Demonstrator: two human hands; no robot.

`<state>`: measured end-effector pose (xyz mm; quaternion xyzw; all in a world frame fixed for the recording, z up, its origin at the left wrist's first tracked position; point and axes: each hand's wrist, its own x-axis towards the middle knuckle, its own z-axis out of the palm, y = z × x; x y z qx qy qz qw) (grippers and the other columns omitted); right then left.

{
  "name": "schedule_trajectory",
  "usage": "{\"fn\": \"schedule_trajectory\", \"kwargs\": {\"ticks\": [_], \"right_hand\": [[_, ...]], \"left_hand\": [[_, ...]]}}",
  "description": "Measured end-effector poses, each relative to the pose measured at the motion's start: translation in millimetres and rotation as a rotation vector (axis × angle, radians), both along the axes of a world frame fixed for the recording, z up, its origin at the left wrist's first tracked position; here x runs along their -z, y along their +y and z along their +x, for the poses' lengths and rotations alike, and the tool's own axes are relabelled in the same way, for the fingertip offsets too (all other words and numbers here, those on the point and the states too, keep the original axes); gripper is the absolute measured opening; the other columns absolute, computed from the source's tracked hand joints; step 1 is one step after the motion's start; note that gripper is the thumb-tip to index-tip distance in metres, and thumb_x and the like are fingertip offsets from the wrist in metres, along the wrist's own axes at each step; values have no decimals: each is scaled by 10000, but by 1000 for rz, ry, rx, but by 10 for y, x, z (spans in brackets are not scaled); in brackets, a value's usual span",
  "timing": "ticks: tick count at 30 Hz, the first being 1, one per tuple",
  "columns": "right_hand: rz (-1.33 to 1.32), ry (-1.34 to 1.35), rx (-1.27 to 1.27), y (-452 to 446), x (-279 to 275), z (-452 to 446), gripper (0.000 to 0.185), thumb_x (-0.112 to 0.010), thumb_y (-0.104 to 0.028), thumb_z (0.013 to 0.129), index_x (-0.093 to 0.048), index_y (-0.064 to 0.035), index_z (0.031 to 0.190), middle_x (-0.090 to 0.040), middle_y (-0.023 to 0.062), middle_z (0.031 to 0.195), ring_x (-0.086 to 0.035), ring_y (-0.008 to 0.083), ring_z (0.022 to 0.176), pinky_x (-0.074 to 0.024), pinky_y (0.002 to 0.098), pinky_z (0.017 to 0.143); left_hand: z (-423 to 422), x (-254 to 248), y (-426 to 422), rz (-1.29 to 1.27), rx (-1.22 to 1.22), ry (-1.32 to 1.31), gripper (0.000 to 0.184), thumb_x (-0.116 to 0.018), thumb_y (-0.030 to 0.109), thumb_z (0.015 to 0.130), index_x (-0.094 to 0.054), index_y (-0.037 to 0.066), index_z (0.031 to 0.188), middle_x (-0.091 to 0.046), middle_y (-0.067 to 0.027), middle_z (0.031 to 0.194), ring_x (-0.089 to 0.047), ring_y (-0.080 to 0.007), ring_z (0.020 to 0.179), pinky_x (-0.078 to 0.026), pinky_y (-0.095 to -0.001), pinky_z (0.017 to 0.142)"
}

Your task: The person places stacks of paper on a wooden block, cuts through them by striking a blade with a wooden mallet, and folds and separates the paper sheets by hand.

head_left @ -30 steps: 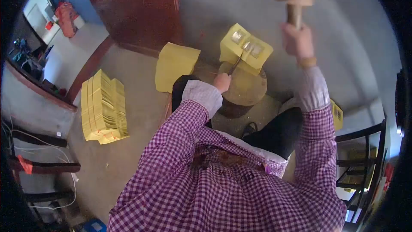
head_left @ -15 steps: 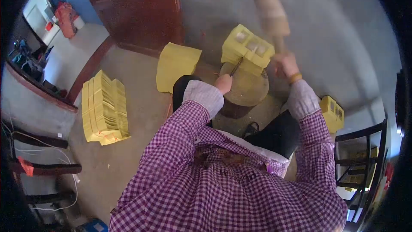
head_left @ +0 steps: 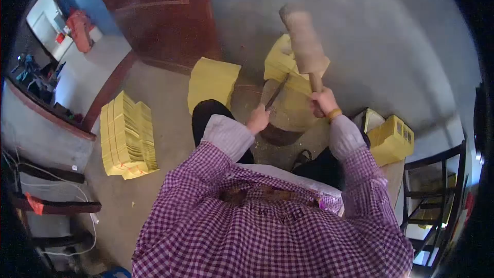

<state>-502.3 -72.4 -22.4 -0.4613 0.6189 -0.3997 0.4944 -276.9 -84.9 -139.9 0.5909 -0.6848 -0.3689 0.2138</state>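
Note:
My right hand (head_left: pixel 323 102) grips the handle of a wooden mallet (head_left: pixel 305 41), its thick head raised and partly hiding a stack of yellow paper (head_left: pixel 278 61). The stack sits on a round wooden block (head_left: pixel 288 116). In my left hand (head_left: pixel 258 119) is a slim dark chisel-like tool (head_left: pixel 278 91); its far end reaches the stack's near edge, though I cannot tell whether it touches. Left of the block lies another pile of yellow paper (head_left: pixel 213 83).
A tied bundle of yellow paper (head_left: pixel 123 136) stands on the floor at left. On the right are a yellow stack with cut-out windows (head_left: pixel 393 139) and a dark chair (head_left: pixel 435 193). A red-brown door (head_left: pixel 159 15) and grey wall (head_left: pixel 370 36) close off the back.
The mallet has come down and left, and now overlaps the yellow stack in view. My left hand and the tool have shifted slightly left and nearer to me. The view has moved a little.

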Motion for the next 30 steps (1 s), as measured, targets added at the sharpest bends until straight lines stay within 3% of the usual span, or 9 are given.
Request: {"fn": "schedule_trajectory", "kwargs": {"ticks": [3, 7, 9, 13, 14, 18, 21, 24, 30], "right_hand": [[-179, 436, 54, -199, 1032, -192, 287, -693, -103, 612, -584, 47, 832, -571, 111, 582, -558, 197, 446, -448, 320, 404], [85, 131, -75, 254, -25, 225, 305, -658, -54, 652, -556, 55, 918, -557, 100, 576, -543, 191, 436, -427, 339, 383], [161, -219, -106, 295, -283, 246, 262, -624, -39, 677, -534, 58, 904, -536, 89, 538, -520, 181, 404, -408, 331, 364], [7, 75, -84, 627, -468, 489, 138, -623, -63, 665, -552, 37, 728, -527, 72, 511, -517, 165, 398, -414, 305, 376], [49, 113, -119, 662, -168, 487, 145, -629, -72, 653, -551, 48, 674, -542, 87, 520, -524, 166, 402, -416, 294, 379], [113, 224, -160, 1024, 275, 672, 258, -635, -84, 628, -561, 76, 815, -570, 120, 567, -561, 196, 439, -440, 307, 403], [189, 325, -238, 1044, 321, 659, 308, -642, -81, 632, -557, 28, 908, -579, 106, 592, -553, 193, 430, -434, 309, 393], [205, 60, -198, 1052, 300, 706, 384, -649, -101, 642, -534, 87, 957, -575, 115, 593, -550, 170, 417, -451, 293, 398], [151, 92, -171, 913, -45, 537, 202, -635, -70, 657, -553, 51, 797, -580, 104, 598, -548, 156, 414, -441, 296, 391]], "left_hand": [[-10, 387, 29, -309, -82, 132, 284, -489, 203, 863, -470, -8, 1052, -573, -228, 835, -576, -382, 779, -442, -450, 687], [105, 393, 100, -56, -22, 175, 257, -492, 156, 858, -459, 31, 1080, -555, -147, 755, -554, -241, 601, -439, -373, 546], [190, 1, 271, 375, -61, 396, 292, -509, 133, 851, -432, 85, 1128, -509, -74, 693, -480, -127, 520, -394, -290, 462], [340, -23, 375, 521, 7, 569, 378, -539, 95, 825, -397, 125, 1174, -519, -46, 730, -507, -119, 582, -408, -265, 501], [363, -55, 386, 618, -20, 696, 384, -549, 69, 809, -410, 127, 1162, -527, -36, 764, -513, -120, 618, -413, -261, 526], [392, 52, 371, 780, -66, 1048, 411, -573, -3, 766, -435, 116, 1135, -545, -15, 855, -525, -128, 717, -423, -263, 601], [409, 12, 420, 741, -39, 976, 404, -573, -28, 753, -455, 100, 1117, -556, -20, 862, -532, -144, 720, -425, -278, 620], [404, 85, 387, 834, -88, 1040, 394, -565, -38, 751, -468, 93, 1110, -571, -32, 894, -535, -156, 736, -424, -282, 635], [427, 181, 341, 872, -32, 1031, 327, -558, 5, 782, -490, 90, 1091, -589, -37, 934, -534, -142, 756, -426, -276, 648]]}}
